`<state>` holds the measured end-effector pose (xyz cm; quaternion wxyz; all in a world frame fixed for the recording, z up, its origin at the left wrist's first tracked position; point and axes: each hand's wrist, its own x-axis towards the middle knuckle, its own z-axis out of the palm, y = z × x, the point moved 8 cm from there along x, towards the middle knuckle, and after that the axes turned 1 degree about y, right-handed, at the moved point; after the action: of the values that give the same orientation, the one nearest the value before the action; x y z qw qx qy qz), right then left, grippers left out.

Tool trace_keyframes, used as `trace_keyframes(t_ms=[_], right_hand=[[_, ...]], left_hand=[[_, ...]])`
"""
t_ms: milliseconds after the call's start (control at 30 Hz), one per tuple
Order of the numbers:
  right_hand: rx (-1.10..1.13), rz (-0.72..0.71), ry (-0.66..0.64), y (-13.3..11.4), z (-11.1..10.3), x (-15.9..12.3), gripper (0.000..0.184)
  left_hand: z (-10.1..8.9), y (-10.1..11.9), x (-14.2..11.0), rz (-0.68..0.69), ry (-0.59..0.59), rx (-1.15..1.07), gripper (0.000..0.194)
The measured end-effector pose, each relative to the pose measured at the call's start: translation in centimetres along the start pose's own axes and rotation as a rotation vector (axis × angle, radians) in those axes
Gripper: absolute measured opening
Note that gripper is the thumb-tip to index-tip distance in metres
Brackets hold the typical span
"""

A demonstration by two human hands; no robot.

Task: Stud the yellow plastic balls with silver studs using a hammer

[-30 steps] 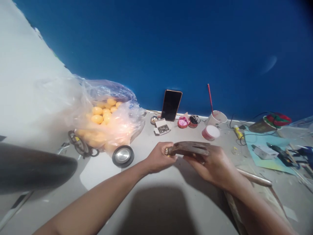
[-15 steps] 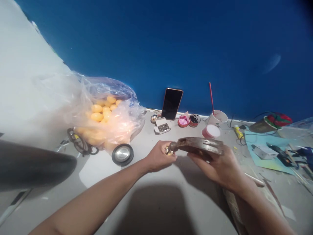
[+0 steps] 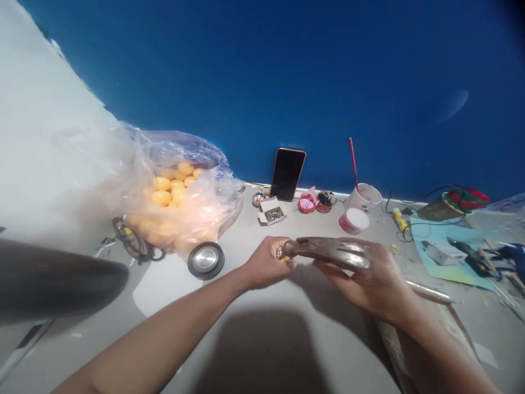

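Note:
My right hand is closed around a claw hammer close to its worn metal head, with the claws toward the right. The handle's shiny end shows beyond my wrist. My left hand is closed on a small yellow ball with shiny metal studs, mostly hidden by the fingers. The hammer's round face is against or right beside the studded ball; I cannot tell if they touch. Behind the hands, a small white box of metal tacks lies open, next to a shiny studded ball.
A phone leans on the blue wall. A plastic bag of yellow balls fills the left, near a round black-rimmed lid. Pink tubs, a white cup and a blue sheet with tools lie rightward.
The hammer's claw end has dropped slightly and its handle has swung a little to the right. Its round face stays by the studded ball, and my left hand keeps its place.

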<state>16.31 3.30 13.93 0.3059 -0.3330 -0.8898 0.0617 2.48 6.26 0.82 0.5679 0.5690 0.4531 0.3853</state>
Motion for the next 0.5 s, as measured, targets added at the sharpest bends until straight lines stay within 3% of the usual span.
trace_keyframes(t_ms=[200, 300, 400, 500], right_hand=[[-0.024, 0.016, -0.054, 0.4, 0.4, -0.1, 0.022], [-0.057, 0.012, 0.014, 0.7, -0.4, 0.0, 0.020], [-0.140, 0.081, 0.093, 2.0, -1.0, -0.1, 0.022], [-0.245, 0.184, 0.025, 4.3, 0.6, -0.3, 0.025]], left_hand=[[-0.1, 0.1, 0.0, 0.013, 0.011, 0.034, 0.006], [0.0, 0.2, 0.0, -0.013, 0.007, 0.029, 0.006], [-0.1, 0.2, 0.0, -0.016, 0.004, 0.038, 0.009], [-0.4, 0.4, 0.0, 0.028, 0.000, 0.040, 0.017]])
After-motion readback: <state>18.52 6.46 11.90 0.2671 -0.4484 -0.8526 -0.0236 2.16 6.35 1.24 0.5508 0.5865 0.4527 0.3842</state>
